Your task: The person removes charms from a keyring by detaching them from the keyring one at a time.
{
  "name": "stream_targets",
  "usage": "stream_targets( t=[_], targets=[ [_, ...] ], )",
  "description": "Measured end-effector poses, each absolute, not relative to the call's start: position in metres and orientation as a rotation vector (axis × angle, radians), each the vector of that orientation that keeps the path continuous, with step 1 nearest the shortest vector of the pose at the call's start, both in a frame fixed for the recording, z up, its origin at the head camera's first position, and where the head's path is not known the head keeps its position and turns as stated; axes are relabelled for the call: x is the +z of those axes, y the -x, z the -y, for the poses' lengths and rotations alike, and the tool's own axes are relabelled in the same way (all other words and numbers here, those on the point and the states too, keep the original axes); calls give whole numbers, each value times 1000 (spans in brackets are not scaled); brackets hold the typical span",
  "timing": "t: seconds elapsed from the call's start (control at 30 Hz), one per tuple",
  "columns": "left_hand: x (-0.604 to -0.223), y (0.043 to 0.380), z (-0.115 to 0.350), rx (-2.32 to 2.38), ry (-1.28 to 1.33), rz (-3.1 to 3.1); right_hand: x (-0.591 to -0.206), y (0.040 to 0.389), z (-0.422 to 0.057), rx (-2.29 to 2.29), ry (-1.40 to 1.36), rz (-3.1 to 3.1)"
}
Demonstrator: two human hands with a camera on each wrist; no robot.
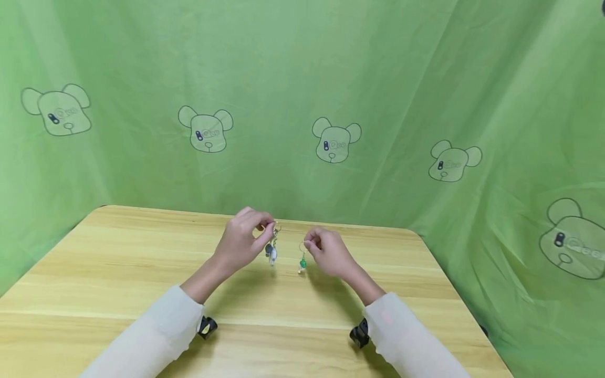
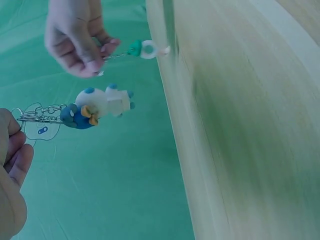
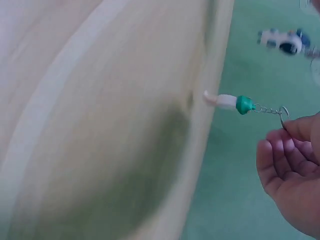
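My left hand (image 1: 242, 239) pinches the metal rings of two keychains over the far part of the table. From it hang a white figure with blue tips (image 2: 116, 101) and a dark blue figure with an orange-yellow part (image 2: 76, 118), side by side on short chains. Off to the right, my right hand (image 1: 330, 253) pinches the ring of another keychain between thumb and forefinger. Its charm has a green top (image 3: 244, 105) and a whitish lower part (image 3: 226, 101), hanging down on a short chain. A gap separates the two hands.
Both hands are above a light wood-grain table (image 1: 142, 257). Its far edge runs just behind them, before a green curtain (image 1: 274, 68) printed with bear heads. A black device sits under each sleeve, one at the left wrist (image 1: 207, 327) and one at the right (image 1: 360, 334).
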State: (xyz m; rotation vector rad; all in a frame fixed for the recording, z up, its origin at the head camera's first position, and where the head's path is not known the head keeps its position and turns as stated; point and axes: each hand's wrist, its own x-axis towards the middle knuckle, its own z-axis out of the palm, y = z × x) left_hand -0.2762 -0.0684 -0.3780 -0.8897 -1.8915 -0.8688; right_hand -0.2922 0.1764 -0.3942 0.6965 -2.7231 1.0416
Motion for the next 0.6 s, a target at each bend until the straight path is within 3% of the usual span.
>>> stream_targets(
  t=[0.6],
  targets=[
    [-380, 278, 71, -976, 874, 1900, -426, 340, -214, 1148, -429, 2975]
  ],
)
